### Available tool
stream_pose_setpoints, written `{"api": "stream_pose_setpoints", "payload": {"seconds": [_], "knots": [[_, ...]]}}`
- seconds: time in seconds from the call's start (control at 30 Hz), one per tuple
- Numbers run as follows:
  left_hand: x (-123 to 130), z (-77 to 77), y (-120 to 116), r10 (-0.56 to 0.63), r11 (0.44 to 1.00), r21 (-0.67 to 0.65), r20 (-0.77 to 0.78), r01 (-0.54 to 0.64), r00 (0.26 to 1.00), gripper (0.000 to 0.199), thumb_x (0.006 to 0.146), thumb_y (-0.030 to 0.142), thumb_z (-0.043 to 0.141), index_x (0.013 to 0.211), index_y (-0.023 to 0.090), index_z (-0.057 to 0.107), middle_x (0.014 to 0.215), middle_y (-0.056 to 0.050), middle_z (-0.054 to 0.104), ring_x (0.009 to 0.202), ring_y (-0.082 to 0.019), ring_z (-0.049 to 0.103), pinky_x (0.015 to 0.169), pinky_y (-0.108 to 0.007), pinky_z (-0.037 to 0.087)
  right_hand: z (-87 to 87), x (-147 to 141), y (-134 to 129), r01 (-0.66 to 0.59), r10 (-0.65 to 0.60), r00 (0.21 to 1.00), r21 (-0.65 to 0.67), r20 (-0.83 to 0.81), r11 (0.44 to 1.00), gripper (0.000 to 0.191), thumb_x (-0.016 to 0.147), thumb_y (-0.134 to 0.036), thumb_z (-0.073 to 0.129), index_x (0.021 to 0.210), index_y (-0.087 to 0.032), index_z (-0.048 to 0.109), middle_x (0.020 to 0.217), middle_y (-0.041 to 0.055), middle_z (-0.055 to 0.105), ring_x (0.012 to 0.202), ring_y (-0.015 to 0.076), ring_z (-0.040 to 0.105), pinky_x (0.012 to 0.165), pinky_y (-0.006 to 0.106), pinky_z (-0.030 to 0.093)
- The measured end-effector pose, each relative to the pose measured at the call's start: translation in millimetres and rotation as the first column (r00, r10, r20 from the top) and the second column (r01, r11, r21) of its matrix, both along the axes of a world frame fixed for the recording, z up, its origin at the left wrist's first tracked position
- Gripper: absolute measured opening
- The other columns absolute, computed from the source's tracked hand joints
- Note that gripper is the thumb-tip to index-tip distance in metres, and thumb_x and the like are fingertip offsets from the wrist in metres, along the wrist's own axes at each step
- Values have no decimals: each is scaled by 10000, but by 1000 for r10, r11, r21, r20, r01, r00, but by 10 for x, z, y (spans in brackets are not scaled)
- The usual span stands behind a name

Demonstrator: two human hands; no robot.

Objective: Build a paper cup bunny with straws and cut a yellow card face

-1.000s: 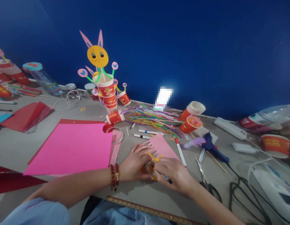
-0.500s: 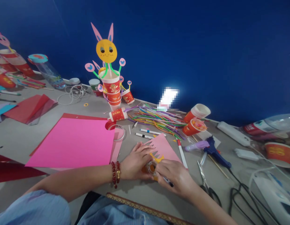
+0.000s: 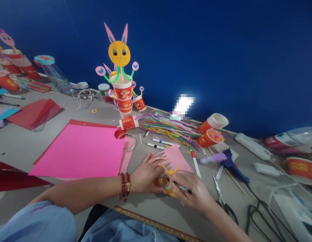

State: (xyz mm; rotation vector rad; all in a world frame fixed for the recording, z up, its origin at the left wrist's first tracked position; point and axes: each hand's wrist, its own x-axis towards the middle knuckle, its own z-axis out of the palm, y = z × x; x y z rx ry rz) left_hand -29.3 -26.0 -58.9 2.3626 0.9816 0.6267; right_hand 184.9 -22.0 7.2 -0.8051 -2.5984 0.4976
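Note:
My left hand [image 3: 147,174] rests on the table with its fingers curled round a small round ring-shaped object [image 3: 164,180], seemingly clear, on yellow paper [image 3: 170,192]. My right hand [image 3: 192,190] grips a black-capped marker [image 3: 184,189] between thumb and fingers, its tip side at the ring's right edge. Beyond both hands lies a pink sheet [image 3: 177,158] with a zigzag-cut left edge, and a yellow paper scrap [image 3: 169,169] lies between the hands.
Bright pink sheets [image 3: 82,151] lie left. Behind stand a cup figure [image 3: 119,53] and colourful pipe cleaners [image 3: 171,129]. On the right are scissors [image 3: 218,191], a blue glue gun [image 3: 232,164], a red-capped marker [image 3: 196,164] and stacked cups [image 3: 213,122].
The view has shifted slightly. My right hand and the marker have turned a little, the marker now lying flatter and pointing more to the right. My left hand stays in place.

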Motion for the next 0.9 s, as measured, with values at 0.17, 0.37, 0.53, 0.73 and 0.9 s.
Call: {"api": "stream_pose_setpoints", "payload": {"seconds": [0.17, 0.37, 0.53, 0.73, 0.9], "knots": [[-3, 9, -9, 6, 1000, 1, 6, -6, 1000, 576, 755, 581, 743, 1176, 223, 583, 1515, -90, 495, 1443, -298, 352, 1222, -528, 108, -27, 6, -21, -27, 26, 998, 24, 64, 999, 199, 939, -161, 443, 763, -207, 523, 663, 9, 606, 594, 151, 536, 566, 256, 312], [-3, 18, -1, 1, 1000, 0, 10, -1, 1000, 570, 780, 600, 705, 1186, 219, 584, 1513, -103, 496, 1442, -303, 354, 1221, -532, 104, -23, -24, -13, -44, 31, 984, 75, 175, 996, 191, 915, -166, 427, 753, -207, 520, 644, 6, 591, 584, 155, 531, 557, 268, 284], [-10, -10, 0, -1, 1000, 3, 8, 1, 1000, 593, 795, 600, 678, 1237, 217, 580, 1513, -114, 493, 1447, -317, 344, 1219, -544, 112, -6, -84, 10, -44, 27, 969, 64, 246, 997, 142, 871, -159, 452, 761, -212, 526, 650, 11, 624, 585, 165, 549, 561, 284, 278], [-9, -38, 5, -8, 1000, 15, 9, 8, 1000, 794, 770, 595, 701, 1427, 221, 459, 1501, -135, 496, 1435, -344, 358, 1209, -571, 146, 55, -184, 78, 32, -21, 970, -44, 241, 999, 145, 837, -162, 478, 709, -219, 513, 607, -4, 606, 562, 165, 548, 543, 274, 291], [-9, -26, 2, -14, 1000, 4, 6, 14, 1000, 728, 762, 610, 714, 1339, 204, 535, 1507, -136, 493, 1445, -333, 343, 1217, -570, 116, 175, -55, 83, 132, -139, 990, -155, -29, 979, 212, 917, -192, 443, 723, -223, 524, 612, -17, 603, 551, 143, 570, 549, 241, 385]]}}
